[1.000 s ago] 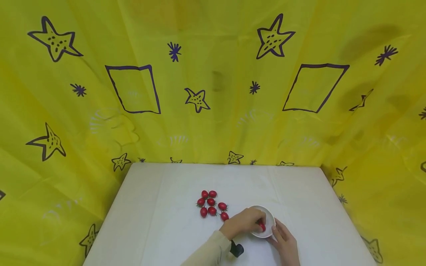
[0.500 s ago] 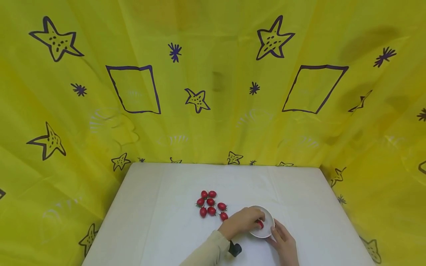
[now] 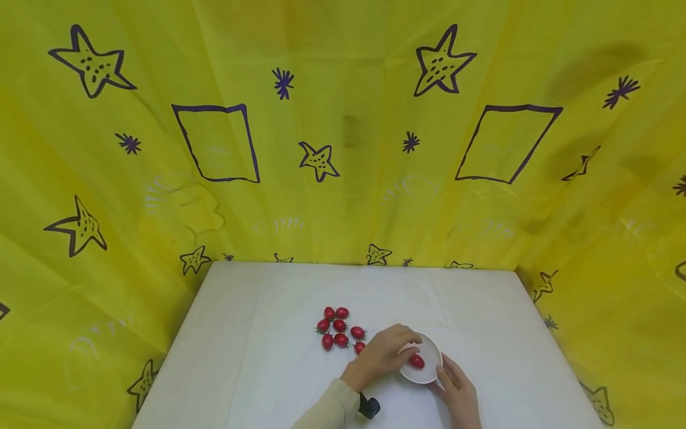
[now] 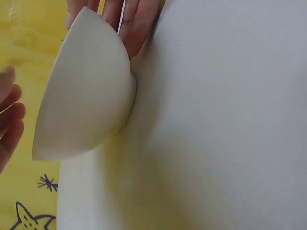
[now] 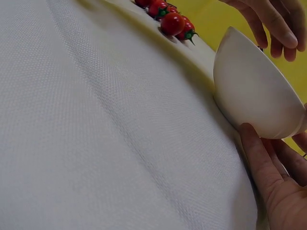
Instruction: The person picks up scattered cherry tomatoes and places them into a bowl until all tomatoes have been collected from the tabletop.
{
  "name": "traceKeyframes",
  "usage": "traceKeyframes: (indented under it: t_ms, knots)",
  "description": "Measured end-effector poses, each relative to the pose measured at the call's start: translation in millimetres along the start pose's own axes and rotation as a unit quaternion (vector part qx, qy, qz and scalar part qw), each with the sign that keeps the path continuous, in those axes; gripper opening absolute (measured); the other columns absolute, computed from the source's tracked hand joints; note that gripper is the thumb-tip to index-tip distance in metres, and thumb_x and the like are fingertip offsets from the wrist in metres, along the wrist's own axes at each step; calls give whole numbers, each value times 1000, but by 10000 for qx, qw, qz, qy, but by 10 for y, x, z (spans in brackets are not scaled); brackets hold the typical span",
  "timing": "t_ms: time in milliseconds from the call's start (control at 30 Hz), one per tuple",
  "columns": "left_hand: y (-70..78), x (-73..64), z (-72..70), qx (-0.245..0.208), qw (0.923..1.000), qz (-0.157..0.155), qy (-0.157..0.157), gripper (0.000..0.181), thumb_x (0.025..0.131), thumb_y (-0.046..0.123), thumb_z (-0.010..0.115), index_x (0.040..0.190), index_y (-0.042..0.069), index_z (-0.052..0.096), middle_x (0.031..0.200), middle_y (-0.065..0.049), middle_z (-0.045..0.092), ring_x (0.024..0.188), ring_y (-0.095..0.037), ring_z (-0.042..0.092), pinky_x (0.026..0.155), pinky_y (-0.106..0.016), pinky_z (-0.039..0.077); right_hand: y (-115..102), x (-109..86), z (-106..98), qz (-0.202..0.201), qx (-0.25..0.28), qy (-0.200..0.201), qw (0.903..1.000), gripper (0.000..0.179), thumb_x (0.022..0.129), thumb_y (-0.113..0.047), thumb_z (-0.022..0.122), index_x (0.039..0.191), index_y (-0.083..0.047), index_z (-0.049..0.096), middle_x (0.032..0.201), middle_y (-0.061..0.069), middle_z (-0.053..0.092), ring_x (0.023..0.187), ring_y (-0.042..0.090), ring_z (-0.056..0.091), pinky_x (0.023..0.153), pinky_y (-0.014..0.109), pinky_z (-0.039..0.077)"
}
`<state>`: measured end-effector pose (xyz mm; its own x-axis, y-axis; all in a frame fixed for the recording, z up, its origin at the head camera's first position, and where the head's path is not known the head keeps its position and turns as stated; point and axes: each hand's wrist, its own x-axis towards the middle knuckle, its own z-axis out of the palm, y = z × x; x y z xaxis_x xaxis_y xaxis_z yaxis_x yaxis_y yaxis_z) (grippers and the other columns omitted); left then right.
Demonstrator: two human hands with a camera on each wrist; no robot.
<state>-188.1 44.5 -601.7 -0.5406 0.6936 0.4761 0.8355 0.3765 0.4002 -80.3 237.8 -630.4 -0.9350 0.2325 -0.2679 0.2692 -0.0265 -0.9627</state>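
Note:
A small white bowl sits right of centre on the white table, one red cherry tomato inside it. My right hand holds the bowl from the right side, thumb against the wall and fingers around it, as the right wrist view of the bowl also shows. Over the bowl's left rim hovers my left hand, its fingers loosely bent and parted, nothing between them. In the left wrist view its fingertips are apart from the bowl wall. The tomato is hidden in both wrist views.
Several cherry tomatoes with green stems lie in a loose group left of the bowl; the nearest is partly covered by my left hand. A dark object is at my left wrist. A yellow patterned curtain surrounds the white table.
My left hand has let go of the cherry tomato inside the bowl and drawn back up and left. The right hand keeps its hold on the bowl.

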Motion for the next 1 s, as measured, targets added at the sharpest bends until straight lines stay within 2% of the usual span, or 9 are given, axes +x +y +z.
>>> traceKeyframes:
  t_ms: [133, 233, 367, 500, 600, 733, 900, 967, 1000]
  knots:
    - [-40, -98, -38, -33, 9961, 74, 877, 22, 97, 20, 75, 119, 16, 72, 115, 5, 76, 108, -4, 70, 100, -10, 51, 3, 0, -3, 135, -78, 10, 9999, 71, 108, -37, 57, 160, 2, 30, 163, 34, 33, 111, -12, 64, 98, 31, 60]
    - [-72, -172, -66, -187, 9922, -85, 1226, 24, 95, 19, 78, 118, 14, 73, 113, 4, 77, 104, -5, 70, 98, -11, 53, -2, -3, 1, 297, -179, 37, 9994, 72, 107, -42, 57, 161, -2, 31, 164, 31, 34, 132, 12, 63, 100, 30, 59]
    - [-114, -260, -107, -493, 9860, -430, 1531, 25, 92, 15, 81, 116, 11, 74, 110, 3, 77, 100, -9, 70, 95, -13, 55, -16, 1, 13, 366, -213, 83, 9991, 73, 107, -43, 57, 161, -3, 30, 165, 30, 34, 145, 30, 50, 101, 30, 59]
    - [-154, -361, -172, -567, 9804, -854, 1684, 28, 90, 15, 83, 117, 14, 73, 112, 2, 77, 98, -14, 70, 90, -16, 57, -19, 9, 25, 271, -120, 166, 9994, 72, 107, -40, 58, 160, 0, 32, 164, 32, 34, 126, 8, 66, 99, 32, 60]
    - [-181, -454, -215, -596, 9752, -1133, 1807, 32, 88, 15, 84, 118, 15, 72, 113, 2, 76, 95, -20, 70, 85, -20, 60, -10, 13, 30, 186, -80, 202, 9996, 71, 107, -38, 58, 159, 3, 33, 163, 33, 34, 109, -14, 60, 97, 33, 61]
    - [-206, -590, -249, -462, 9668, -1257, 2175, 38, 83, 10, 88, 116, 13, 72, 109, -2, 76, 89, -23, 69, 77, -26, 60, -1, 18, 23, 223, -162, 206, 9994, 70, 107, -39, 58, 159, 2, 34, 162, 33, 36, 112, -11, 62, 97, 32, 61]
    - [-242, -740, -247, -323, 9522, -1287, 2752, 41, 77, 1, 90, 113, 8, 72, 105, -6, 76, 90, -23, 70, 76, -30, 61, -10, 11, 21, 287, -287, 211, 9990, 70, 107, -41, 56, 160, -1, 33, 162, 32, 37, 132, 12, 64, 98, 31, 60]
    - [-248, -791, -254, -292, 9446, -1386, 2962, 43, 75, -1, 90, 113, 7, 71, 105, -5, 76, 93, -22, 72, 79, -30, 61, -19, 6, 25, 248, -263, 221, 9991, 71, 107, -41, 57, 159, 1, 34, 162, 33, 37, 129, 12, 65, 98, 31, 60]
    - [-246, -817, -260, -265, 9401, -1441, 3078, 44, 74, -2, 90, 113, 7, 71, 106, -6, 76, 94, -21, 72, 79, -28, 61, -22, 5, 29, 241, -231, 230, 9992, 71, 107, -42, 57, 159, 1, 34, 162, 33, 37, 124, 5, 66, 97, 31, 60]
